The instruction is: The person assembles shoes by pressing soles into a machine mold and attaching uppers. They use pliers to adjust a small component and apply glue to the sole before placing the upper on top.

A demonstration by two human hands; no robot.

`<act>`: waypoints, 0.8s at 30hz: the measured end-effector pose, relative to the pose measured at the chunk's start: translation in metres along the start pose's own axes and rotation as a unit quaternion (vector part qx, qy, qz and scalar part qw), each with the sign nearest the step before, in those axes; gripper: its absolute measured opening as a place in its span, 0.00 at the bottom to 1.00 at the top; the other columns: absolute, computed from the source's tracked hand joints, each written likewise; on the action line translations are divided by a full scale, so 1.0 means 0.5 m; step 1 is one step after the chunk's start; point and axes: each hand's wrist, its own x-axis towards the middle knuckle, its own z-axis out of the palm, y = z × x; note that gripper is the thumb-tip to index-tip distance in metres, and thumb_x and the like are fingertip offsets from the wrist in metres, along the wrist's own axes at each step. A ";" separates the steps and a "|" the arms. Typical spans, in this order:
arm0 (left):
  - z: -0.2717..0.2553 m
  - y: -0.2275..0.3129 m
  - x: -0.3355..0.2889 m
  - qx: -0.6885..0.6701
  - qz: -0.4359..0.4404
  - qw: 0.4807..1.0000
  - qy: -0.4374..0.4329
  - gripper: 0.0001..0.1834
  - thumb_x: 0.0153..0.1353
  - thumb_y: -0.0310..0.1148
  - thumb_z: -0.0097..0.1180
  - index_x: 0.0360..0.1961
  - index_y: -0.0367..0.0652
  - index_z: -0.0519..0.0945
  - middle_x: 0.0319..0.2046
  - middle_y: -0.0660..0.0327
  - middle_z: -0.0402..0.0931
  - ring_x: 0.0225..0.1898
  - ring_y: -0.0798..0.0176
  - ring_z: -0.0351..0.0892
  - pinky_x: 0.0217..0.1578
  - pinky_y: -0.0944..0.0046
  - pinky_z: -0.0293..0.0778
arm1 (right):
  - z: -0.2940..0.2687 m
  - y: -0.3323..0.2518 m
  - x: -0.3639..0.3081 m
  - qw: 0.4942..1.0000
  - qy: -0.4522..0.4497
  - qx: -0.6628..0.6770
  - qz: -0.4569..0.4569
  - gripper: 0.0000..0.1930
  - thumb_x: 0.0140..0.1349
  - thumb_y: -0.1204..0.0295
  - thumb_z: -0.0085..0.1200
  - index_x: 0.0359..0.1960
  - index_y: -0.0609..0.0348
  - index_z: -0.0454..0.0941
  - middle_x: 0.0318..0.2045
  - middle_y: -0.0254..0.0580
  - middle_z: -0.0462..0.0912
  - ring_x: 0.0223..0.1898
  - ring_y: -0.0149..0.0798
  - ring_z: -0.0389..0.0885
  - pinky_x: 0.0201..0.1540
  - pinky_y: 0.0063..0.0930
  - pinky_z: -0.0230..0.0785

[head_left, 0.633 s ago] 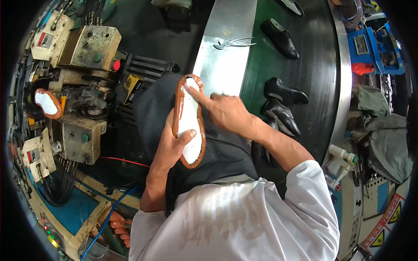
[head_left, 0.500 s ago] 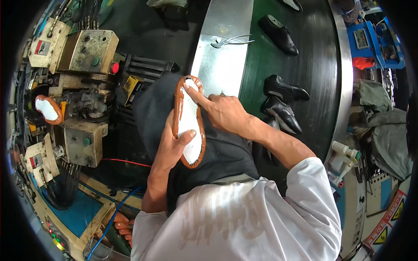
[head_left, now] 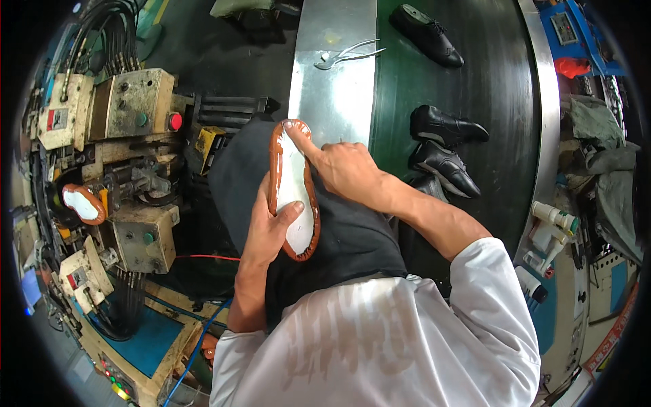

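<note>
A brown shoe upper (head_left: 274, 159) with a white insole bottom (head_left: 293, 178) lies sole side up over my lap. My left hand (head_left: 263, 234) is closed round its side and heel half, the thumb resting on the white bottom. Pleated brown material is folded over its edge. My right hand (head_left: 347, 171) reaches across from the right, its index finger stretched out with the tip on the toe end. The other right fingers are bent beside the upper, and the thumb is hidden.
Lasting pliers (head_left: 330, 64) lie on a metal ledge (head_left: 332, 95) ahead. Several black shoes (head_left: 449, 127) rest on the green-black conveyor (head_left: 495, 81) at right. At left stands a machine (head_left: 139, 102) with a red button and another brown upper (head_left: 84, 204) in it. A white bottle (head_left: 553, 216) is far right.
My right index fingertip has slid slightly toward the toe end and covers a dark spot seen there before. The left hand keeps its hold; the view has turned a little.
</note>
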 end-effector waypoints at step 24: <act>-0.032 0.011 -0.034 -0.149 -0.061 0.987 -0.014 0.46 0.63 0.44 0.71 0.75 0.31 0.64 0.56 0.49 0.80 0.50 0.54 0.87 0.51 0.52 0.86 | -0.076 0.007 0.085 0.981 -0.005 -0.164 -0.103 0.37 0.74 0.68 0.52 0.85 0.40 0.58 0.29 0.47 0.82 0.31 0.53 0.89 0.32 0.45 0.81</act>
